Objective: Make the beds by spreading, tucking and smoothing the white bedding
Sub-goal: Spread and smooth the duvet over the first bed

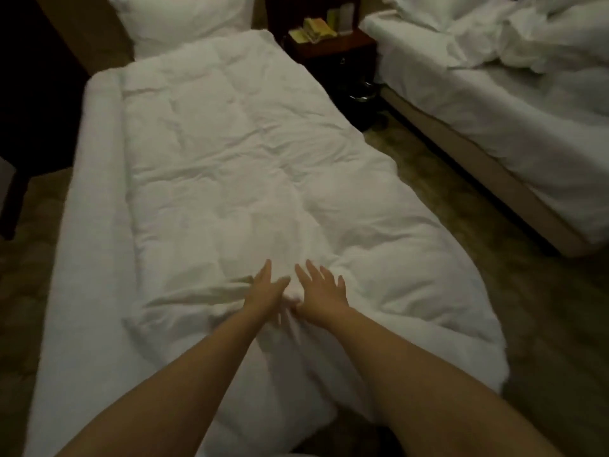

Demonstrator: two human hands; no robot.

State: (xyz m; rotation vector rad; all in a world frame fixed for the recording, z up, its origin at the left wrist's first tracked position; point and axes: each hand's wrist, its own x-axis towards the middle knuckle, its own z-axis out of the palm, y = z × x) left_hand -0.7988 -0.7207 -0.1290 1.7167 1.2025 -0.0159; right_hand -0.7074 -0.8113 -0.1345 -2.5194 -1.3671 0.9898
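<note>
Left hand (267,288) and right hand (321,293) lie side by side, fingers straight, pressing flat on the puffy, creased white duvet (230,143), gripping nothing; it covers the near bed's mattress (82,192), askew; plump pillow (184,18) at the head.

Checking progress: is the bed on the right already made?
No, its bedding lies bunched in a rumpled heap, leaving most of the bed uncovered.

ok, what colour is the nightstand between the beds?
The nightstand is dark reddish-brown, shown in the head view.
</note>
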